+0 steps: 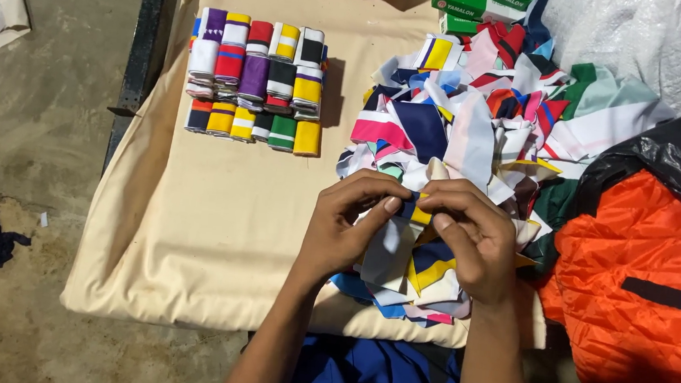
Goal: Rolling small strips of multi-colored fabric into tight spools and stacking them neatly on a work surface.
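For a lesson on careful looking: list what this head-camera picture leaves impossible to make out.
- What the left hand and right hand pinch: fingers cover it.
- Orange fabric: cut by the right edge.
- Green boxes: cut by the top edge.
- Lower scraps in the loose pile: buried.

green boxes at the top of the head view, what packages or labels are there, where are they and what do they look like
Green boxes: stacked at the top edge, behind the loose fabric pile; flat, rectangular, green with white lettering and white end faces.
Black patch: blank rectangular strip on the orange cloth, right side.
No signs or screens.
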